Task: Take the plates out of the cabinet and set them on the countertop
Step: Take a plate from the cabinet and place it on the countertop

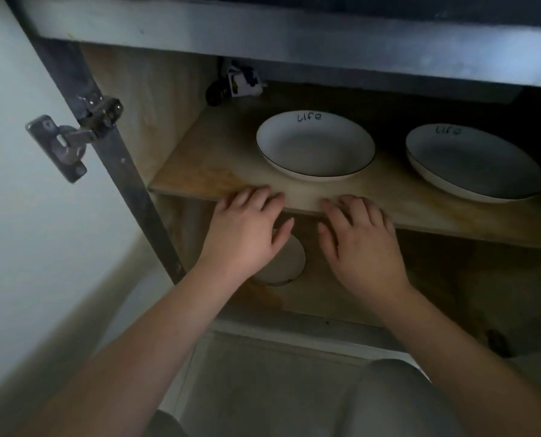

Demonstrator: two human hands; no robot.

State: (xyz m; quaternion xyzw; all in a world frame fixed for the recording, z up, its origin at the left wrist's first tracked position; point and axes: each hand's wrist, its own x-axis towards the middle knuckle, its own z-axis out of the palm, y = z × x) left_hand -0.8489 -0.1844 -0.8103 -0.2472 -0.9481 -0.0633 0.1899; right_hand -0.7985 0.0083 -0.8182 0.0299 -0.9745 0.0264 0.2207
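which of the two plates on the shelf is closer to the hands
The left plate, straight ahead of both hands; the right plate sits off to the side.

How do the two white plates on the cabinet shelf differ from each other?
The left plate sits brightly lit, right beyond both hands; the right plate lies in shadow, off to the side. The left plate's "life" lettering reads crisply, while the right plate's is dim and blurred. Both are white, shallow, dark-rimmed and rest flat on the same wooden shelf, untouched by either hand.
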